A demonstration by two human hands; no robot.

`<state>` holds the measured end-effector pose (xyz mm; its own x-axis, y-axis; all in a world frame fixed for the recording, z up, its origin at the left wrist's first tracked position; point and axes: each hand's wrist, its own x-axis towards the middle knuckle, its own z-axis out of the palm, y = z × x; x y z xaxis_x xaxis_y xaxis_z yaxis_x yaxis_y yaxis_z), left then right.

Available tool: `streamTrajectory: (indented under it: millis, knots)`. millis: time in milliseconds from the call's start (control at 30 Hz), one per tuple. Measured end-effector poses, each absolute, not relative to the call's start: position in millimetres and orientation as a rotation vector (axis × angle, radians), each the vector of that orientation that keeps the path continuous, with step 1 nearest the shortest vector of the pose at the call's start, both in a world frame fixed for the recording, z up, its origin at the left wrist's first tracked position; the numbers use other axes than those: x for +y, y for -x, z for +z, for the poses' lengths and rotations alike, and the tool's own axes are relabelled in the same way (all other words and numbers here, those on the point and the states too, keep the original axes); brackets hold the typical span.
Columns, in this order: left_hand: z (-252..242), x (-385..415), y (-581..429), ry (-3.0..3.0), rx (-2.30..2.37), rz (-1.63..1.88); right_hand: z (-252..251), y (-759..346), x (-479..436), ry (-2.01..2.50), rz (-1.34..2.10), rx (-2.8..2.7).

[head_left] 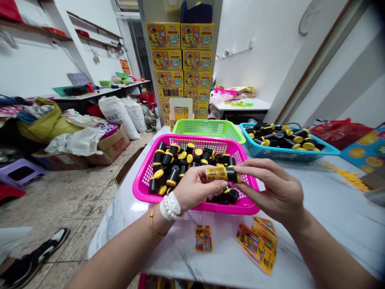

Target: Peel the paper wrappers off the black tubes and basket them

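Above the pink basket [197, 206], both my hands hold one small black canister [231, 175] lying on its side. A yellow printed sleeve [215, 174] is around its left part. My left hand [192, 184] is closed on the sleeved end, thumb underneath. The fingertips of my right hand [275, 190] pinch the other end, where a yellow rim shows. More black canisters with yellow caps [173, 176] fill the pink basket. Nearer me on the table are a single flat yellow sleeve [203, 238] and a fanned pile of such sleeves [259, 244].
A green basket [210, 125] stands behind the pink one. To the right, a blue basket [288, 153] holds more canisters. Stacked yellow boxes [167, 60] rise behind. Yellow bits [345, 176] lie at the table's right. A person's shoe [36, 255] shows at the lower left.
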<state>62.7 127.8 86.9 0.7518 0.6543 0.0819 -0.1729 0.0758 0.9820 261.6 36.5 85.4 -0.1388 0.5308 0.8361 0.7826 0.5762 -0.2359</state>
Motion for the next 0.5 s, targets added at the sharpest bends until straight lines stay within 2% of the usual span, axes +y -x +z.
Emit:
streamTrajectory:
  millis: [267,433,500]
  knots:
    - [87,131,-61,-1.275,0.440,0.708,80,-258,36,1.037,-0.272,-1.827]
    - [84,121,-61,-1.549,0.422,0.881,73,-247,36,1.128,0.274,-1.593]
    - [84,120,-59,-1.643,0.449,0.910,71,-244,36,1.109,0.327,-1.551]
